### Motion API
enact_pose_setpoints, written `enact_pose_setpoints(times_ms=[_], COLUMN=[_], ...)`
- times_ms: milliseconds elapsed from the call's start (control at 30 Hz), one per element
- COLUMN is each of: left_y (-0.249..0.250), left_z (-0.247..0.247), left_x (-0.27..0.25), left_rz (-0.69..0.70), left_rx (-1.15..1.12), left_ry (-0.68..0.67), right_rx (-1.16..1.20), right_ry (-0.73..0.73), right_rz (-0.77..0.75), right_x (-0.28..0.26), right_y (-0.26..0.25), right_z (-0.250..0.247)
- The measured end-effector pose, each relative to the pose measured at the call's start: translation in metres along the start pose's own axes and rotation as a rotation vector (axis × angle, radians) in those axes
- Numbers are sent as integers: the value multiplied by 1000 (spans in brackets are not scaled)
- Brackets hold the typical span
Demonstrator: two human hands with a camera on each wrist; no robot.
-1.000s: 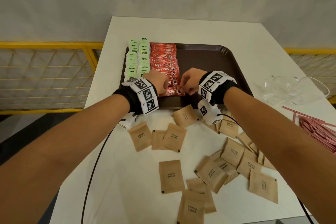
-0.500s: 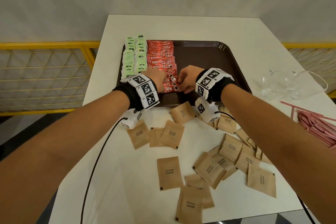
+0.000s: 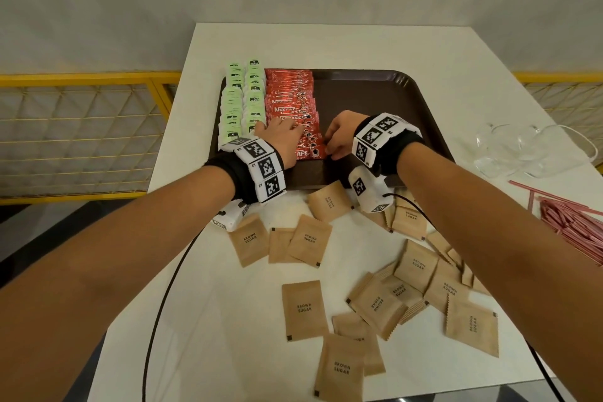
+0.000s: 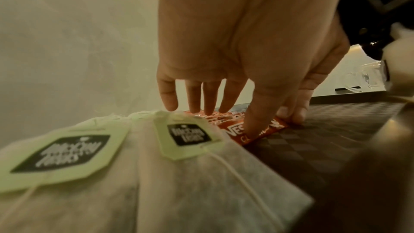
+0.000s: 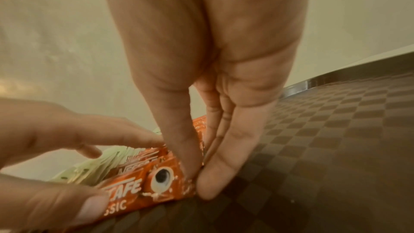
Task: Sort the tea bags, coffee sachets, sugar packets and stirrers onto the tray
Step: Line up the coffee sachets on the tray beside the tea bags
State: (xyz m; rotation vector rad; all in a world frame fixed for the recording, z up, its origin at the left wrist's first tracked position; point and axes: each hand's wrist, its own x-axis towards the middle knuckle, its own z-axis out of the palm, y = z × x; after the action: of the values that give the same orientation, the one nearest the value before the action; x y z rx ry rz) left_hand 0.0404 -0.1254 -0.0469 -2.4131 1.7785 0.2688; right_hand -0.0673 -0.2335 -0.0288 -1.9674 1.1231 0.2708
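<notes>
Both hands (image 3: pixel 283 140) (image 3: pixel 339 137) on the nearest coffee sachet (image 5: pixel 143 187): left fingers spread flat atop, right fingertips pinching its end.

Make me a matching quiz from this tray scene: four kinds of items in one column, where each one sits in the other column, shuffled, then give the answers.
Things
1. tea bags
2. coffee sachets
3. brown sugar packets
4. red stirrers

Places
A. loose on the table in front of the tray
B. piled on the table, right of the tray
C. rows along the tray's left edge
D. column on the tray, under both hands

Pairs: 1-C, 2-D, 3-A, 4-B
</notes>
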Motion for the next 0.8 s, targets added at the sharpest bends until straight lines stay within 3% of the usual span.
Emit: enact_pose_setpoints(times_ms=[200, 300, 433, 567, 667, 800], left_y=[3, 1, -1, -17, -49, -93], left_z=[4, 3, 2, -12, -25, -27], left_x=[-2, -2, -1, 2, 6, 6], left_rz=[28, 36, 15, -15, -112, -338], left_rx=[69, 66, 15, -84, -190, -401], left_ry=[-30, -66, -112, -74, -36, -28], right_rx=[-116, -48, -48, -126, -330, -528], right_ry=[-17, 29, 51, 141, 189, 91], right_rz=[-60, -27, -20, -76, -181, -295], right_x=[-3, 2, 4, 2, 10, 20], right_y=[-4, 3, 6, -7, -24, -36], right_z=[4, 0, -8, -10, 2, 17])
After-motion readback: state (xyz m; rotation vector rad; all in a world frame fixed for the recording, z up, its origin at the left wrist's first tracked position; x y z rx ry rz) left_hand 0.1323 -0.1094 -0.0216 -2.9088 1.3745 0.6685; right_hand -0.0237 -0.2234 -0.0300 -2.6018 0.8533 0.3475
